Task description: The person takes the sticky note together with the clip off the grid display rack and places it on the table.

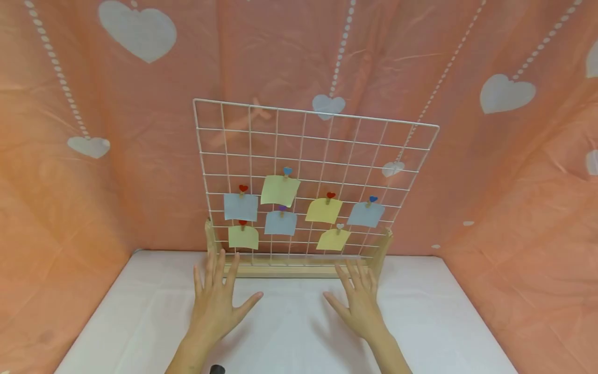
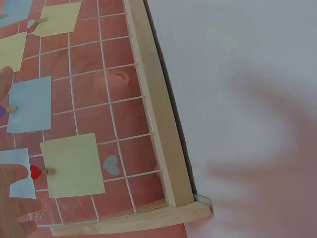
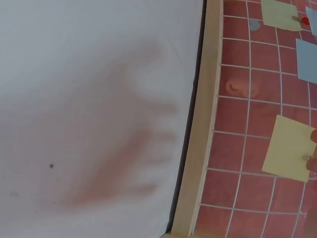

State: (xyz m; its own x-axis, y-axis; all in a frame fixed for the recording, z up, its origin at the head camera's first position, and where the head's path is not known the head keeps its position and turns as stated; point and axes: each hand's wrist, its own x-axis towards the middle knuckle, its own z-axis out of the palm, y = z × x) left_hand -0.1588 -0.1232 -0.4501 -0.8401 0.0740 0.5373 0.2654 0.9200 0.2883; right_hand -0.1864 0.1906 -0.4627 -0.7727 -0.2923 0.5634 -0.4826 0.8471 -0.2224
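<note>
Right now both hands, left hand (image 1: 216, 301) and right hand (image 1: 358, 301), hover released, fingers spread, before the wire grid (image 1: 308, 156); best grasp its wooden base (image 1: 280, 270) evenly at both ends.

I see open white tabletop (image 1: 289, 332) between my left hand (image 1: 216, 304) and right hand (image 1: 357, 304), and wider bare stretches to the left and right of them; a hand could slide there freely. Far of both hands the wooden base (image 1: 285, 270) of the white wire grid (image 1: 308, 150) blocks the way, its upright posts at either end. The grid's lower rows are crowded with clipped paper notes (image 1: 279, 190), so passage there is tight; the upper rows are bare wire, yet the cells look too small for a hand. The pink heart-print cloth (image 1: 70, 182) walls in the left, right and far sides.
</note>
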